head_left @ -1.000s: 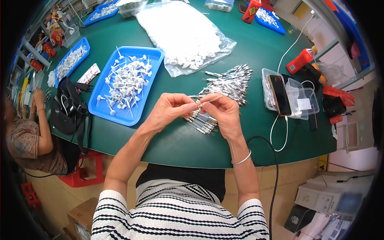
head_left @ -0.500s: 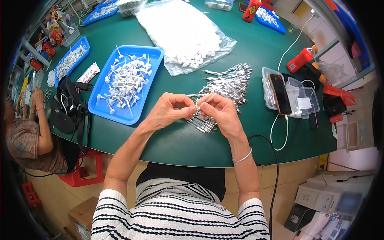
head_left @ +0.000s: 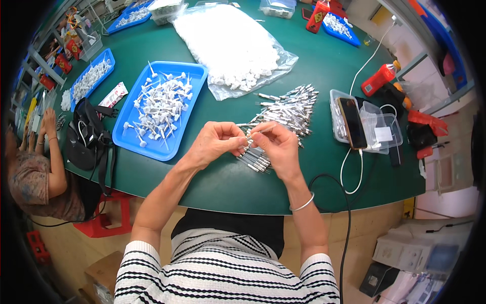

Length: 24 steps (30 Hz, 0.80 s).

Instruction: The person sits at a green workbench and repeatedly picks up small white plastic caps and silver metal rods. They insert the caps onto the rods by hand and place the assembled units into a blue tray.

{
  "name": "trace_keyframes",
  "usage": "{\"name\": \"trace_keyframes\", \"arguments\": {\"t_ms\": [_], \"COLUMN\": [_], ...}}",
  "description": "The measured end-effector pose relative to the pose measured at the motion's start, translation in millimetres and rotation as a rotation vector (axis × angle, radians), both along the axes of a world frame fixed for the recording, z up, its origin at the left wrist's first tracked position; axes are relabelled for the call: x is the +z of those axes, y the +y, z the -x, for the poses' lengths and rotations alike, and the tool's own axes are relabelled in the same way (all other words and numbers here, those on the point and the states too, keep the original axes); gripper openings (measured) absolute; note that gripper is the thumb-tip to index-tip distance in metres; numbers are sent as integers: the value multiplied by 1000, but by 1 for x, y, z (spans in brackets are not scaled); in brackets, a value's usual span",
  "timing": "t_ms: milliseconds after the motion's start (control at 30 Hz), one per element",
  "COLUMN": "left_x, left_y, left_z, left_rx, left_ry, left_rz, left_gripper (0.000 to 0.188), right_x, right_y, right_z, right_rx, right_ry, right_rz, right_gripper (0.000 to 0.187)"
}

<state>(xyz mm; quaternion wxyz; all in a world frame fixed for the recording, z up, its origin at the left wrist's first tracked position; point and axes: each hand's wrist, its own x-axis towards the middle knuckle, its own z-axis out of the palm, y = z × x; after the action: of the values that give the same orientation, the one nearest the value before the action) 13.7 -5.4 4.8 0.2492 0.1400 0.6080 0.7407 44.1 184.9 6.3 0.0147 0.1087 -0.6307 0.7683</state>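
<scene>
Over the table, my left hand (head_left: 215, 145) and my right hand (head_left: 279, 148) meet with fingertips pinched together. Between them is a small, thin, pale piece (head_left: 249, 136), mostly covered by the fingers. Just beyond and beneath my hands spreads a heap of slim silver metal rods (head_left: 291, 109). Several more rods (head_left: 254, 160) lie side by side under my right hand. To the left, a blue tray (head_left: 120, 133) holds many white block-headed pieces with thin stems (head_left: 161, 104).
A clear bag of small white parts (head_left: 230, 43) lies at the back. On the right are a phone (head_left: 352, 121), clear plastic boxes (head_left: 377, 133), a white cable and a red bottle (head_left: 378, 79). A black bag (head_left: 83, 137) sits left, near a seated co-worker (head_left: 38, 175).
My right hand has turned slightly, and its fingertips have closed in on those of my left. The pale stick that stuck out above the right fingers is now mostly hidden.
</scene>
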Motion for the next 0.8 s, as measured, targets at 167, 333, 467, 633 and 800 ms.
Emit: {"name": "trace_keyframes", "arguments": {"t_ms": [167, 333, 467, 633, 800], "left_x": [3, 0, 5, 6, 7], "left_y": [3, -3, 2, 7, 11], "left_z": [-2, 1, -4, -8, -10], "left_rx": [42, 91, 96, 75, 99], "left_ry": [-52, -69, -97, -48, -20], "left_rz": [-41, -56, -117, -171, -219], "left_gripper": [14, 13, 16, 17, 15], "right_x": [-2, 1, 1, -2, -3], "right_y": [-8, 3, -2, -8, -10], "right_z": [-6, 0, -2, -3, -4], "right_rx": [-150, -250, -239, -197, -163], "right_ry": [110, 122, 163, 159, 153], "right_rz": [-25, 143, 112, 81, 94], "right_gripper": [9, 10, 11, 12, 12]}}
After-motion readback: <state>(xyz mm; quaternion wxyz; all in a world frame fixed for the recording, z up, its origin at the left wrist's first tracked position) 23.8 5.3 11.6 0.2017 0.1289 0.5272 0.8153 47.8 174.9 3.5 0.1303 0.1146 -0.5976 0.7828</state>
